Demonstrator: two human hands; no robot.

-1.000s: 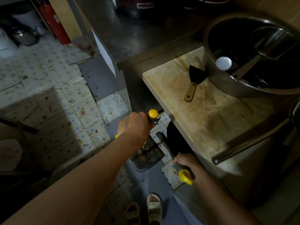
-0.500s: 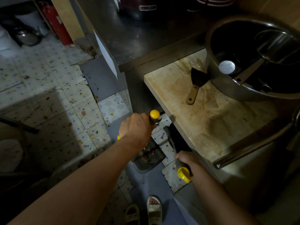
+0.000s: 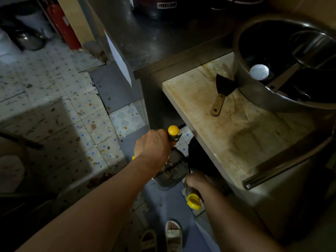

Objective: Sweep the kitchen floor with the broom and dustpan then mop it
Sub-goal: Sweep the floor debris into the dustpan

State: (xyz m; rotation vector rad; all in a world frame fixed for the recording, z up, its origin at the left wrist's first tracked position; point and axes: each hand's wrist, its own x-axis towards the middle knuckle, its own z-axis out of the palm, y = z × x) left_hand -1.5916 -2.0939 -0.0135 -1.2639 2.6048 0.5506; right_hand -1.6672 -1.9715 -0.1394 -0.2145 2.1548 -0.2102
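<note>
Left hand (image 3: 151,147) is wrapped around the dustpan handle (image 3: 173,130), fingers curled tight on the grip just below its yellow knob. Right hand (image 3: 195,180) grips the broom handle (image 3: 193,201), fingers closed round it above the yellow end cap.

Dustpan (image 3: 171,171) sits on the floor (image 3: 54,110) at 6 o'clock from the left hand, dark tray with brown debris in it. Broom head (image 3: 195,151), black bristles, is at 3 o'clock of the pan, touching its edge and tucked under the counter (image 3: 236,124) lip.

Versus a second ago: the right hand has come in from about 5 o'clock of the pan to just beside its near-right corner, and the broom handle stands steeper. The broom head sits close against the pan where it was loosely beside it. Left hand and pan hold about the same spot, grip unchanged.

Sandalled feet (image 3: 172,233) at 6 o'clock, on the grey strip. Floor tiles at 9 o'clock are speckled with scraps. On the counter: a wooden-handled scraper (image 3: 221,93) lying against a big steel pot (image 3: 283,70) at 2 o'clock.
</note>
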